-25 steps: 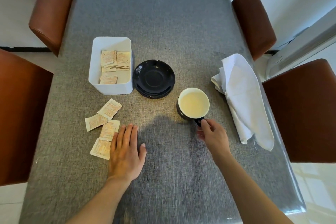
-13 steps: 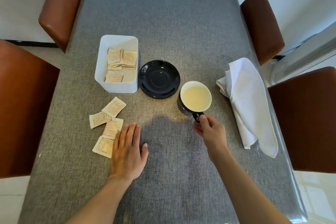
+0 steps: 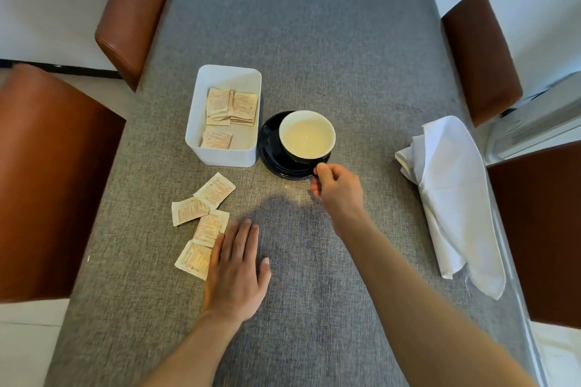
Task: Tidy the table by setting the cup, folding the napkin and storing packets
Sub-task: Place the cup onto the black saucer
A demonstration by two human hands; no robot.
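Note:
A black cup (image 3: 307,136) with a pale inside is over the black saucer (image 3: 271,156) at the table's middle; whether it rests on the saucer I cannot tell. My right hand (image 3: 338,190) pinches the cup's handle from the near side. My left hand (image 3: 235,270) lies flat, fingers spread, on the grey table (image 3: 314,41), its edge covering part of the nearest loose packet (image 3: 193,258). Several beige packets (image 3: 206,210) lie scattered left of it. A white box (image 3: 224,115) beside the saucer holds more packets. A crumpled white napkin (image 3: 449,195) lies at the right edge.
Brown leather chairs stand around the table: two on the left (image 3: 47,182) (image 3: 135,6) and two on the right (image 3: 481,50) (image 3: 540,229). A white appliance (image 3: 534,116) sits beyond the right edge. The napkin's near corner hangs close to the table's right edge.
My right hand carried the cup by its handle leftward and away, from the bare table beside the saucer to over the saucer. My left hand stayed flat in place.

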